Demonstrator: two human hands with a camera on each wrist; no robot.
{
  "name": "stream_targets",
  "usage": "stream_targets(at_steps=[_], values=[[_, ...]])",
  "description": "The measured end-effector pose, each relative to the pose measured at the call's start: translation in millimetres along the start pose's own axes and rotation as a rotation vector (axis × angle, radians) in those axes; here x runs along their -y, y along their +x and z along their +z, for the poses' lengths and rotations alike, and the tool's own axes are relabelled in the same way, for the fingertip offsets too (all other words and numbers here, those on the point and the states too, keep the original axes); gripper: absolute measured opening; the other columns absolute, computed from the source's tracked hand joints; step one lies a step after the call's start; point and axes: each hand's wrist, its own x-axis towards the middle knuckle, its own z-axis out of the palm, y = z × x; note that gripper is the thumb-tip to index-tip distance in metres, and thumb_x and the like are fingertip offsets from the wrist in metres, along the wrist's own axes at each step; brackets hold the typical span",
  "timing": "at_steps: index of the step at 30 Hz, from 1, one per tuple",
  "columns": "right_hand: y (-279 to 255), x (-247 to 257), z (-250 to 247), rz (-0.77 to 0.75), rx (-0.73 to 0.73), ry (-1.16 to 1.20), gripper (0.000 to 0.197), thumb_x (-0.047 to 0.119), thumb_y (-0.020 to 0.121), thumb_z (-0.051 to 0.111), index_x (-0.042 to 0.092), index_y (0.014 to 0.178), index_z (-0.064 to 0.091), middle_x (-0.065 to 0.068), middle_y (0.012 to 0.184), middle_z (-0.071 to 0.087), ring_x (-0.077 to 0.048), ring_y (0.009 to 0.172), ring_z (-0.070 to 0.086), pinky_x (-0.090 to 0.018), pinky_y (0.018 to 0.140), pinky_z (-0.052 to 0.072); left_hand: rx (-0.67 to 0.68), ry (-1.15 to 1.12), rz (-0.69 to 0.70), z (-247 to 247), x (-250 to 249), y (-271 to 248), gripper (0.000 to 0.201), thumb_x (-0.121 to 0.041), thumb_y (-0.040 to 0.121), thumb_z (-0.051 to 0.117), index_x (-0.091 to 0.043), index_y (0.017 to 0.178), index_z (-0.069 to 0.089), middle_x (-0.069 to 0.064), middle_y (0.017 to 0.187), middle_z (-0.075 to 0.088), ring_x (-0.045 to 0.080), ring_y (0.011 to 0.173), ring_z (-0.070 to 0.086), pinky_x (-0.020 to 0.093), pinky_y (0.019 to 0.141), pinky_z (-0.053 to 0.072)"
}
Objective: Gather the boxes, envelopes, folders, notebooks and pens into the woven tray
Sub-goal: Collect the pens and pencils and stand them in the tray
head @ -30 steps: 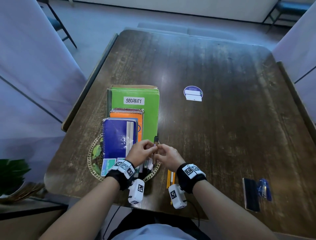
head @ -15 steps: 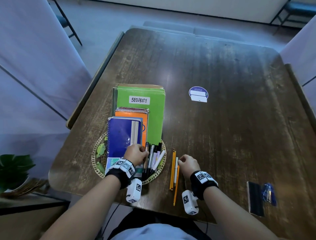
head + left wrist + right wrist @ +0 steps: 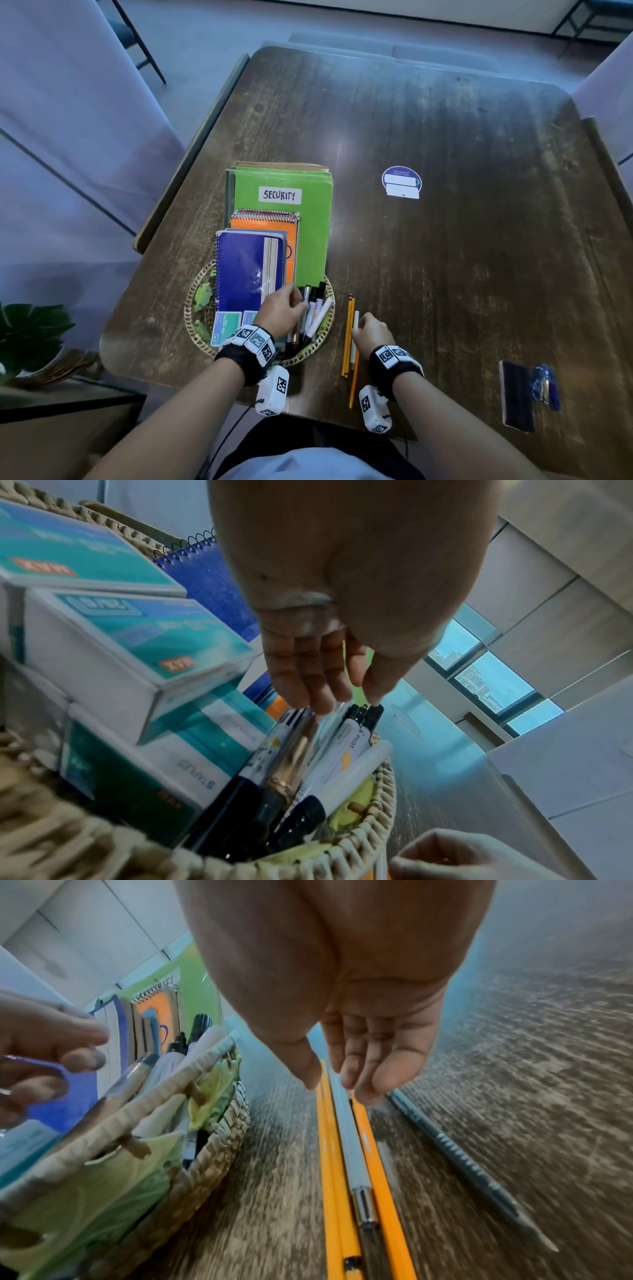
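Observation:
The woven tray (image 3: 190, 318) at the table's near left holds a green folder (image 3: 308, 233), an orange notebook (image 3: 263, 224), a blue notebook (image 3: 243, 270), staple boxes (image 3: 130, 642) and several markers (image 3: 317, 310). My left hand (image 3: 301, 305) hangs over the markers (image 3: 346, 753), its straight fingertips (image 3: 318, 702) touching their caps. Just right of the tray, yellow pencils (image 3: 347, 339) and a white pen (image 3: 355, 320) lie side by side on the table. My right hand (image 3: 330, 1087) pinches this bundle at its far end, thumb on one side and fingers on the other. A teal pencil (image 3: 455, 1156) lies beside it.
A black eraser (image 3: 517, 395) and a blue item (image 3: 546, 387) lie at the near right edge. A round sticker (image 3: 401, 182) marks the table's middle. A plant (image 3: 30, 335) stands off the table to the left, and chairs flank both sides.
Both hands were together over the tray one second ago. The right hand moved right and down onto the pencils; the left hand stayed in the tray on the markers.

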Motion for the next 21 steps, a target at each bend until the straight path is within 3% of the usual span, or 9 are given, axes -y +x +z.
stream_targets(at_steps=[4,7,12,15,18,21], values=[[14.6,8.8,0.4,0.064,0.017,-0.001,0.024,0.027,0.097,0.053,0.012,0.115,0.057,-0.009,0.110,0.064,-0.024,0.092,0.064,-0.038,0.078,0.056,0.021,-0.018,0.061,0.0,4.1,-8.2,0.010,-0.028,0.094,0.062,-0.024,0.087,0.057,-0.004,0.084,0.064,0.016,0.080,0.061,0.031,0.071,0.051],[23.0,11.9,0.8,0.112,0.060,-0.011,0.026,0.027,0.096,0.054,0.010,0.113,0.062,-0.011,0.111,0.065,-0.028,0.095,0.065,-0.038,0.080,0.056,0.017,-0.014,0.067,-2.5,10.3,-13.4,0.007,-0.027,0.094,0.061,-0.023,0.088,0.059,-0.005,0.084,0.065,0.013,0.081,0.062,0.033,0.075,0.053],[26.7,16.4,0.2,0.119,0.078,0.009,0.025,0.027,0.097,0.054,0.007,0.107,0.066,-0.012,0.103,0.067,-0.026,0.086,0.064,-0.034,0.070,0.052,0.021,-0.022,0.057,-6.8,16.2,-16.3,0.007,-0.029,0.095,0.060,-0.023,0.090,0.060,-0.006,0.084,0.065,0.012,0.081,0.064,0.032,0.074,0.055],[22.4,21.9,-7.8,0.088,0.070,0.067,0.029,0.030,0.096,0.050,0.006,0.099,0.066,-0.012,0.096,0.067,-0.024,0.077,0.062,-0.030,0.063,0.046,0.032,-0.058,0.064,-6.8,12.1,-15.1,0.008,-0.029,0.096,0.060,-0.024,0.091,0.061,-0.006,0.084,0.065,0.012,0.079,0.064,0.029,0.072,0.056],[12.0,32.9,-24.6,0.022,0.011,0.135,0.025,0.034,0.091,0.051,0.012,0.095,0.063,-0.009,0.095,0.066,-0.027,0.087,0.063,-0.031,0.069,0.045,0.040,-0.096,0.084,-4.5,3.0,-12.1,0.008,-0.030,0.096,0.061,-0.023,0.093,0.064,-0.006,0.085,0.066,0.012,0.080,0.064,0.022,0.068,0.052],[0.2,48.0,-43.6,-0.091,-0.026,0.238,0.014,0.031,0.088,0.056,0.017,0.085,0.057,-0.004,0.090,0.064,-0.021,0.080,0.061,-0.031,0.066,0.046,0.101,-0.160,0.108,-1.3,-11.3,-10.9,0.012,-0.033,0.094,0.064,-0.023,0.098,0.068,-0.007,0.089,0.069,0.010,0.084,0.066,0.026,0.074,0.056]])
